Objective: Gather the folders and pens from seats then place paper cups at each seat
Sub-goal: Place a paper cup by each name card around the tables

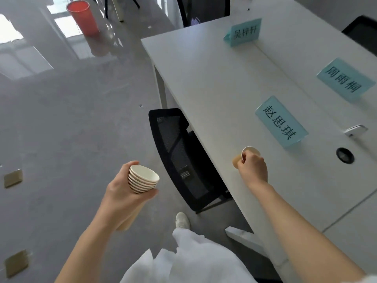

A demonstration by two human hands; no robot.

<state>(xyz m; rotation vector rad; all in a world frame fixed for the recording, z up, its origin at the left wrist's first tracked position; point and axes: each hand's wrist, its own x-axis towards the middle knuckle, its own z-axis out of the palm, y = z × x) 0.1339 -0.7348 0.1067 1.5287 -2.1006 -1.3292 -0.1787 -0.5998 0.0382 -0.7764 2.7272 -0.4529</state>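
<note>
My left hand (124,193) grips a nested stack of paper cups (142,179), held out over the floor to the left of the table. My right hand (254,167) holds a single brown paper cup (237,160) by its rim, low over or on the white table (204,78) just in front of the nearest teal name card (280,122). The cup tilts toward me and my fingers hide most of it. No folders or pens are in view.
A black mesh chair (179,154) is tucked under the table edge between my arms. Two more teal name cards (243,31) (345,80) stand further along the table. A red bin (82,17) stands on the floor at far left. A cable grommet (344,155) sits right of my hand.
</note>
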